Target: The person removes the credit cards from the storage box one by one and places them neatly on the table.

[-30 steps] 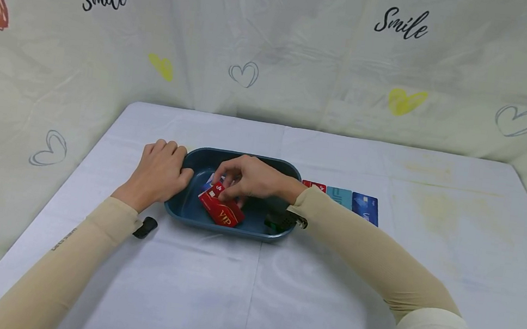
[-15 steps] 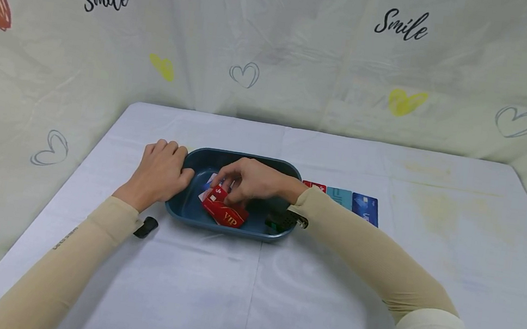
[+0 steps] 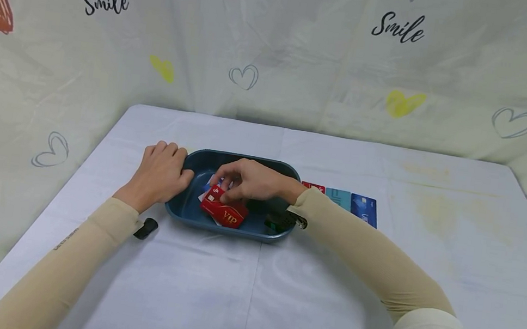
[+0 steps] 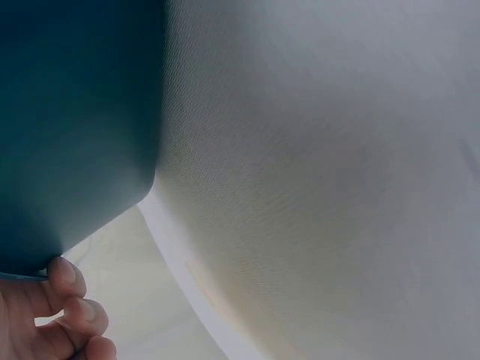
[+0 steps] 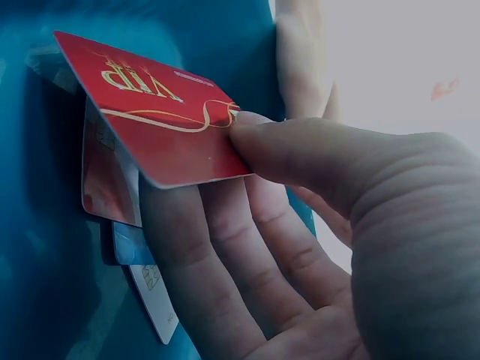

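Observation:
My right hand (image 3: 254,180) is inside a blue rectangular tray (image 3: 230,232). Its thumb presses on the face of a red VIP card (image 5: 161,116) and the fingers lie beneath, so the card is pinched and tilted. Under it, in the right wrist view, are a reddish card (image 5: 105,176), a light-blue card (image 5: 127,244) and a white chip card (image 5: 154,300), partly hidden by the fingers. At the tray's left end my left hand (image 3: 158,176) grips the rim; the left wrist view shows curled fingers (image 4: 67,277) at the tray's edge.
Right of the tray lie a red card (image 3: 313,186), a teal card (image 3: 337,197) and a blue card (image 3: 364,210) in a row, partly behind my right sleeve (image 3: 362,242). A white cloth (image 3: 208,289) covers the table. A printed curtain (image 3: 297,53) hangs behind.
The red VIP card has shifted slightly right and turned flatter in the right hand's pinch. The left hand stays on the tray's rim.

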`<state>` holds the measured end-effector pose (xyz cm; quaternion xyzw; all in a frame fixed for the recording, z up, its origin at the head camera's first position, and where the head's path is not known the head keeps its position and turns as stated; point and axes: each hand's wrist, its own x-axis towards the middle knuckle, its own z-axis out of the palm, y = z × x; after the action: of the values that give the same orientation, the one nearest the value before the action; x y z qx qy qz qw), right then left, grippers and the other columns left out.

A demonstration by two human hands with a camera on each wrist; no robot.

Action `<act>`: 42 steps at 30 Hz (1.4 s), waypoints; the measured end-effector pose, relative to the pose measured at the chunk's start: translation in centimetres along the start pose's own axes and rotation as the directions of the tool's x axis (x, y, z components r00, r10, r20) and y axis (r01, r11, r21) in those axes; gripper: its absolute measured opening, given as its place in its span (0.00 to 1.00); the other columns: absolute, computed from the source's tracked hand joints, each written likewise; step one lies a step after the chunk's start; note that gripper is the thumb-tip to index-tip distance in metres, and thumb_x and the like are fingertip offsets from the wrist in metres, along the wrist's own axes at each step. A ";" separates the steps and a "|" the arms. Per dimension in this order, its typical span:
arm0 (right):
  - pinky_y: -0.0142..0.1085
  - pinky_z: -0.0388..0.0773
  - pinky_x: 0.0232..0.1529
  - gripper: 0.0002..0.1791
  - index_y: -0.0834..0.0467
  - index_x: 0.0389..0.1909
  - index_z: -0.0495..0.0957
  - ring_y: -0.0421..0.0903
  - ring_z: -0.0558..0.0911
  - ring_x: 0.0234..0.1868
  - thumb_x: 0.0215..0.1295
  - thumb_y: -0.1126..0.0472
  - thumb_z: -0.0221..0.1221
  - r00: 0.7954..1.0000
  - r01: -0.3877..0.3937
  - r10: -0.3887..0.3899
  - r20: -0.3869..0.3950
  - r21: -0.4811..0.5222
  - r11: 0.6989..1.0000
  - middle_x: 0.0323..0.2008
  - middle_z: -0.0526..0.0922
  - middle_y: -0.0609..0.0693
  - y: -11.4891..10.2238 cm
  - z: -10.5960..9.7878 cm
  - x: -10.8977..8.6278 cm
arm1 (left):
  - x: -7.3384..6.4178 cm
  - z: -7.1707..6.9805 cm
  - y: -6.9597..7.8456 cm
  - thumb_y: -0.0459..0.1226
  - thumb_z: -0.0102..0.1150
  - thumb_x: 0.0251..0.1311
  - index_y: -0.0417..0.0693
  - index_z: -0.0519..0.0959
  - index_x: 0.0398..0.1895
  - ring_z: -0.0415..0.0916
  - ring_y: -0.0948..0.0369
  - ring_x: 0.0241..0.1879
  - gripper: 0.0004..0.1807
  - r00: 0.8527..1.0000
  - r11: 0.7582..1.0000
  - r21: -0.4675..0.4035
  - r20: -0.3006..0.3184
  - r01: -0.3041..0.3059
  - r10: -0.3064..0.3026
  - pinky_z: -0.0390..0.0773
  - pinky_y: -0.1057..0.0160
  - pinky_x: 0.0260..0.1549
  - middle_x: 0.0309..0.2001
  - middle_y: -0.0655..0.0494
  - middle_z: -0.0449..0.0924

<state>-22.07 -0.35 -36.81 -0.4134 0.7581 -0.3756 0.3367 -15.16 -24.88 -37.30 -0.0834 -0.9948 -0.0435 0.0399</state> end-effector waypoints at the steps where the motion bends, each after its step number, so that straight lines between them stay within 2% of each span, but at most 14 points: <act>1: 0.38 0.87 0.39 0.19 0.53 0.59 0.80 0.46 0.84 0.39 0.67 0.61 0.65 1.000 0.003 -0.003 -0.001 -0.003 1.000 0.44 0.82 0.53 0.0 0.0 0.0 | 0.0 0.0 0.0 0.45 0.44 0.71 0.36 0.74 0.46 0.65 0.45 0.46 0.19 1.000 1.000 0.000 0.000 0.000 0.000 0.66 0.40 0.58 0.40 0.42 0.74; 7: 0.40 0.88 0.38 0.19 0.51 0.59 0.79 0.47 0.86 0.39 0.68 0.60 0.66 1.000 -0.003 0.003 -0.006 0.002 1.000 0.44 0.84 0.53 -0.3 0.0 -0.1 | -0.2 -0.2 0.1 0.45 0.44 0.71 0.35 0.74 0.46 0.65 0.45 0.46 0.19 1.000 1.000 0.007 -0.002 0.004 -0.004 0.66 0.41 0.57 0.40 0.42 0.74; 17: 0.41 0.88 0.37 0.20 0.52 0.59 0.78 0.47 0.85 0.45 0.68 0.61 0.66 0.998 -0.023 0.025 -0.050 0.044 0.999 0.45 0.85 0.54 -0.5 0.0 -0.5 | -0.1 -0.2 0.4 0.45 0.44 0.71 0.35 0.74 0.49 0.65 0.45 0.48 0.21 1.000 1.000 0.003 0.017 0.009 -0.009 0.66 0.39 0.61 0.43 0.41 0.75; 33: 0.41 0.88 0.38 0.21 0.52 0.61 0.78 0.48 0.86 0.46 0.68 0.61 0.66 0.993 0.007 0.004 -0.121 0.085 0.996 0.45 0.87 0.54 -1.0 -0.3 -1.0 | -0.2 -0.2 0.7 0.44 0.45 0.70 0.35 0.75 0.45 0.67 0.44 0.48 0.19 1.000 1.000 0.024 -0.008 -0.002 0.003 0.67 0.40 0.59 0.42 0.41 0.76; 42: 0.41 0.88 0.37 0.22 0.54 0.61 0.77 0.49 0.86 0.47 0.68 0.62 0.66 0.989 0.018 -0.004 -0.147 0.091 0.996 0.46 0.87 0.55 -1.5 -0.5 -1.5 | -0.3 -0.4 0.6 0.45 0.46 0.71 0.35 0.75 0.47 0.67 0.44 0.48 0.20 1.000 0.999 0.038 0.003 0.004 -0.004 0.68 0.40 0.59 0.42 0.41 0.76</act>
<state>-21.28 0.59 -34.97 -0.3728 0.7604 -0.4415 0.2967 -14.71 -24.37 -36.86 -0.0806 -0.9956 -0.0246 0.0400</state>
